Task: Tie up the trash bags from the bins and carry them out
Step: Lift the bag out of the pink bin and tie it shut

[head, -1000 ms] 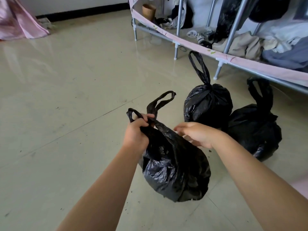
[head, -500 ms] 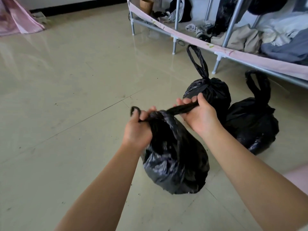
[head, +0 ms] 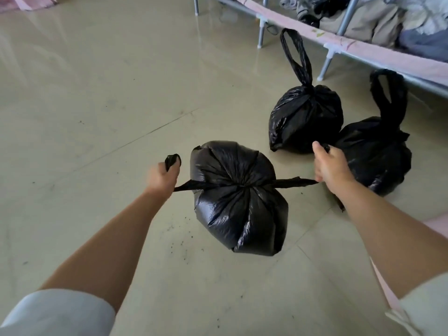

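Observation:
A full black trash bag [head: 238, 200] sits on the floor in front of me, its top gathered into a knot at the middle. My left hand [head: 163, 177] grips the bag's left handle strip and my right hand [head: 331, 167] grips the right one. Both strips are stretched taut and level, away from the knot. Two more black trash bags stand behind it: one [head: 306, 116] with tall looped handles upright, and another [head: 374, 151] partly hidden behind my right hand.
A metal-legged rack [head: 326, 66] with a pink fabric edge and piled clothes runs along the back right. The glossy tiled floor [head: 97, 105] stretches to the left and far side. Dark crumbs lie scattered on the floor [head: 179, 241] near the front bag.
My hands were close together over the bag's top, crossing the handles. They have moved apart to either side, pulling the handles tight into a knot. The camera now looks more steeply down.

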`<move>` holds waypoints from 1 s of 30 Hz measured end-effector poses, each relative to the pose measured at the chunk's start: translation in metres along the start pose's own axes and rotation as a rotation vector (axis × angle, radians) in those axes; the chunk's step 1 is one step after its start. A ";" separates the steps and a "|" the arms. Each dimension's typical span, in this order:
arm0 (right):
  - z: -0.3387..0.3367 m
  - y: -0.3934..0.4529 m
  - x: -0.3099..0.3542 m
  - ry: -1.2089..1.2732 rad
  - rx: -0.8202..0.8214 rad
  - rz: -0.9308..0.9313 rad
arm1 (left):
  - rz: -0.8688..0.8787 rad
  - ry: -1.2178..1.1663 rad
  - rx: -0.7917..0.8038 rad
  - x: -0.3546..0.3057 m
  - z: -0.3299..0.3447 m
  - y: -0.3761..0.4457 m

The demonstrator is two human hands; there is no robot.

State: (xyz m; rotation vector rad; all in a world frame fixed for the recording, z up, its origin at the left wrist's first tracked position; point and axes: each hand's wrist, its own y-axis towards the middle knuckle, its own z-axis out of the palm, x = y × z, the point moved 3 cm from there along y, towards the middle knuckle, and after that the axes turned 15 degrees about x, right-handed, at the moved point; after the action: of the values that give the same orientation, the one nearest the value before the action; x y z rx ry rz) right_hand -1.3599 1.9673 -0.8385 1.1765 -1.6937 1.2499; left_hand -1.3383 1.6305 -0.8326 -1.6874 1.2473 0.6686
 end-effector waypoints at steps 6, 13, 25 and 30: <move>0.006 -0.003 0.001 -0.344 -0.007 -0.040 | -0.094 -0.185 -0.006 0.024 0.007 0.008; 0.012 0.007 0.007 0.289 -0.088 0.000 | -0.177 -1.371 -0.175 0.032 0.012 0.012; 0.064 0.007 -0.034 0.822 -0.046 0.356 | -0.103 -0.574 0.107 0.013 0.069 -0.001; 0.077 0.011 0.008 1.048 -0.021 0.157 | 0.177 -0.537 0.212 -0.036 0.046 0.001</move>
State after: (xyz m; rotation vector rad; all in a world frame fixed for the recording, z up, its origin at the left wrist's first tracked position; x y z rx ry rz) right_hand -1.3747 1.8927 -0.8558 0.2277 -0.9869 1.5409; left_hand -1.3473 1.6872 -0.8239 -1.1290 1.0388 0.9820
